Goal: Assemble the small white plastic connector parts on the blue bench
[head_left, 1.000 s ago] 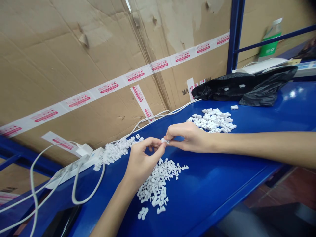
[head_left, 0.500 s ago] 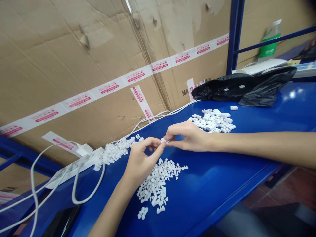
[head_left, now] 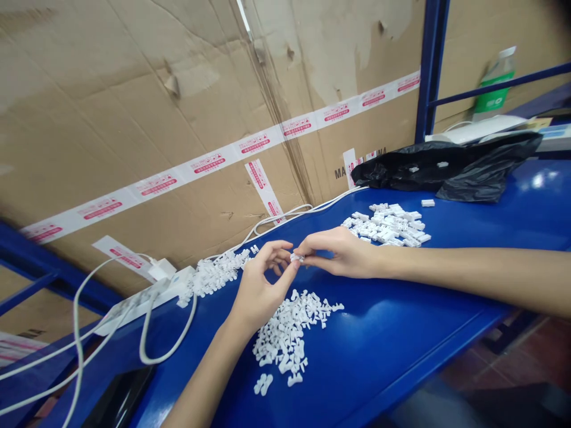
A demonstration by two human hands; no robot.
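A small white plastic piece (head_left: 296, 257) is between the fingertips of both hands, above the blue table (head_left: 379, 333). My right hand (head_left: 341, 252) pinches it from the right. My left hand (head_left: 263, 285) touches it with the thumb, its forefinger raised off the piece and the other fingers curled. Below them lies a pile of small white parts (head_left: 289, 333), partly behind my left hand. Another heap of small white parts (head_left: 218, 273) is to the left by the cardboard. Rectangular white pieces (head_left: 392, 226) are piled behind my right hand.
A black plastic bag (head_left: 473, 172) lies at the back right, near a bottle with a green label (head_left: 493, 92). At the left are a white power strip (head_left: 134, 309) with looping cables and a black glossy object (head_left: 118, 398). Cardboard (head_left: 200, 89) stands behind the table.
The forefinger of my left hand has lifted away from the piece, while my right hand keeps its pinch. The whole view has shifted slightly, with the scene a little lower and further right.
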